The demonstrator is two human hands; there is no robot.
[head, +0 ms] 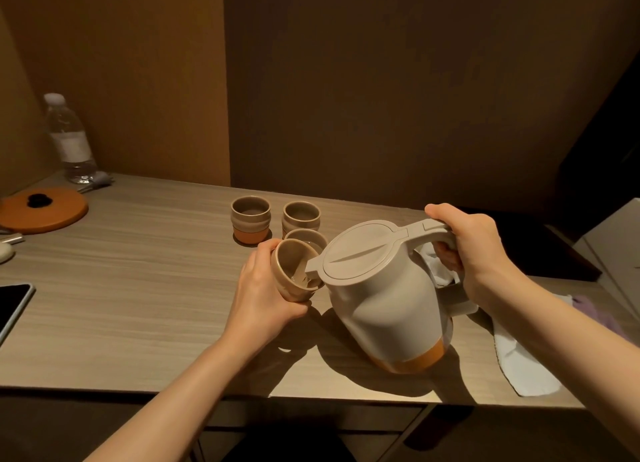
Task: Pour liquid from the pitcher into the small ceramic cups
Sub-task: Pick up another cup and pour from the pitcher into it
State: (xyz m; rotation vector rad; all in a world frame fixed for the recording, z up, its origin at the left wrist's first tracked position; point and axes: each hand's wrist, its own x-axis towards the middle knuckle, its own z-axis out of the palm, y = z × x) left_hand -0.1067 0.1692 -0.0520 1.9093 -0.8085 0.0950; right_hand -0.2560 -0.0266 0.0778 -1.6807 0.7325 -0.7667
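A beige pitcher with an orange base and a closed lid is tilted to the left above the table, and my right hand grips its handle. Its spout reaches over the rim of a small beige ceramic cup, which my left hand holds tilted toward the pitcher. Some liquid shows inside this cup. Three more cups stand on the table behind: one at the left, one at the right, and one partly hidden behind the held cup.
A wooden table meets the wall at the back. On its left stand a water bottle, an orange round lid and a dark tablet. White cloths lie at the right by the pitcher.
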